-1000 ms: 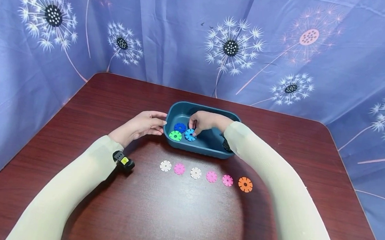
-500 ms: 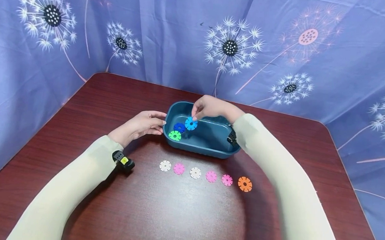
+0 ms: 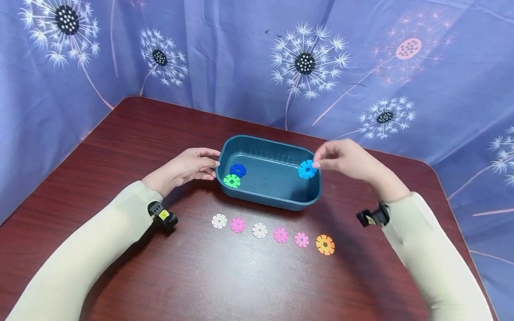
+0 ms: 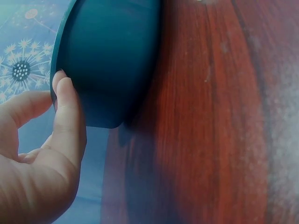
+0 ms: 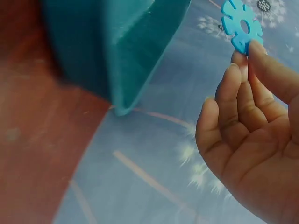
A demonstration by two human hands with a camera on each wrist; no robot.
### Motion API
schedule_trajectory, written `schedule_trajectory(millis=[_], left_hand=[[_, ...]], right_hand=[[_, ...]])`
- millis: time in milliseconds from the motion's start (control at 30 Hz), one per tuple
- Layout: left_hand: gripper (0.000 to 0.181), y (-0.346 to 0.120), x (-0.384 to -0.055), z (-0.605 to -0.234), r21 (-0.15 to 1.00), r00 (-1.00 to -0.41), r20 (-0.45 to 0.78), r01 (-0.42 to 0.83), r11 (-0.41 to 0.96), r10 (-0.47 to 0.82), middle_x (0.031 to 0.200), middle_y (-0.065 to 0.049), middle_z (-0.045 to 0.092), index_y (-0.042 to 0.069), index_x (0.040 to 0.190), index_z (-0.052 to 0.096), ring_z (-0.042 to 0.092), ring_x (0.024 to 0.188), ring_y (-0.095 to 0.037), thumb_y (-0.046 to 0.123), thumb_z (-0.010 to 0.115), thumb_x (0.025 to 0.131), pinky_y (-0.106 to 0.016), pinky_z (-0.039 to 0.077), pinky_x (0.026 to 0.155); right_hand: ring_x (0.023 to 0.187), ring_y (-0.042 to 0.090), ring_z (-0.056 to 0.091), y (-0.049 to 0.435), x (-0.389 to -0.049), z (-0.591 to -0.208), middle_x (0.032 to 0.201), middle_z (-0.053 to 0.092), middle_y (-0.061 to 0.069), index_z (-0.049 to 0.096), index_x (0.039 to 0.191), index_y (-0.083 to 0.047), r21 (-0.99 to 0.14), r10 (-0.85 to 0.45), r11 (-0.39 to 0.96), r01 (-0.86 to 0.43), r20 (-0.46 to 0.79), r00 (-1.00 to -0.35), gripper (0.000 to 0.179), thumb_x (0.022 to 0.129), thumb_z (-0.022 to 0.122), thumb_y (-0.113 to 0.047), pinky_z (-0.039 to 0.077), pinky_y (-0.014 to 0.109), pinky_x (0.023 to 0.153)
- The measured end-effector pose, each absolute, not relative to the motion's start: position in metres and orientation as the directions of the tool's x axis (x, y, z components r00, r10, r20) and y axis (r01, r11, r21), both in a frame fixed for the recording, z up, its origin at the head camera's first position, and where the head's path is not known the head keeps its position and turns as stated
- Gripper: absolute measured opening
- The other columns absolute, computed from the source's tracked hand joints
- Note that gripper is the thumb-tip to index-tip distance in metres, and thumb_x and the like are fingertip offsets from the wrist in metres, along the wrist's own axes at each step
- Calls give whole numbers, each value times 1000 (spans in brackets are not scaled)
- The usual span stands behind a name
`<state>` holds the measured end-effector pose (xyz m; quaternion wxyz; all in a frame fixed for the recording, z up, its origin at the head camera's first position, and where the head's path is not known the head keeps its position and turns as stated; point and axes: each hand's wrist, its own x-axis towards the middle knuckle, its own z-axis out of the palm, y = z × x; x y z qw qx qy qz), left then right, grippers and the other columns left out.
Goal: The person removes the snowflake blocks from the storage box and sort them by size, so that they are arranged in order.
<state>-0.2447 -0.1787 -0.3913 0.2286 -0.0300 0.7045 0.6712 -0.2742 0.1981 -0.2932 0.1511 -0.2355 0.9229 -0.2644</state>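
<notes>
A light-blue notched plastic disc [image 3: 307, 169] is pinched between the thumb and fingers of my right hand [image 3: 347, 157]. It is held up over the right end of a dark teal plastic bin [image 3: 272, 200], and the right wrist view shows the disc [image 5: 243, 25] at the fingertips. My left hand [image 3: 188, 167] holds the bin's left end at the rim; in the left wrist view its fingertips meet the bin wall [image 4: 107, 56]. Inside the bin, at the left, lie a dark-blue disc [image 3: 238, 170] and a green disc [image 3: 232, 181].
In front of the bin runs a row of discs: white [image 3: 219, 221], pink [image 3: 238, 225], white [image 3: 259, 230], pink [image 3: 280, 235], pink [image 3: 301, 239] and orange [image 3: 325, 245]. The brown wooden table [image 3: 191, 282] ends at a blue dandelion-print curtain [image 3: 235, 59] behind.
My right hand has lifted the light-blue disc from the bin's floor and carried it rightward to the right rim. The left hand stays at the bin's left end.
</notes>
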Motion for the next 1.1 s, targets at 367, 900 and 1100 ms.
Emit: schedule_trajectory(millis=[367, 900, 1100], left_hand=[[55, -179, -245, -392, 929, -891, -371, -357, 101, 262, 80, 4, 68, -6, 152, 38, 65, 68, -6, 5, 55, 101, -17, 62, 68], [55, -179, -245, -391, 930, -889, -367, -354, 98, 275, 79, 5, 68, -6, 153, 37, 65, 68, -5, 5, 54, 102, -16, 61, 69], [57, -179, -243, -389, 932, -887, -363, -351, 96, 284, 78, 6, 69, -6, 153, 35, 65, 68, -5, 6, 55, 101, -16, 61, 69]], right_hand=[[80, 2, 58, 269, -218, -338, 85, 68, -9, 71, 100, -2, -654, -403, 726, -213, -153, -902, 14, 96, 71, -16, 54, 24, 72], [75, 8, 60, 317, -176, -373, 80, 69, -2, 68, 104, 4, -659, -310, 751, -41, -297, -903, 16, 95, 69, -9, 54, 24, 69], [75, 5, 57, 325, -170, -383, 84, 69, 1, 68, 102, 7, -654, -330, 756, -8, -370, -868, 17, 94, 70, -7, 53, 24, 68]])
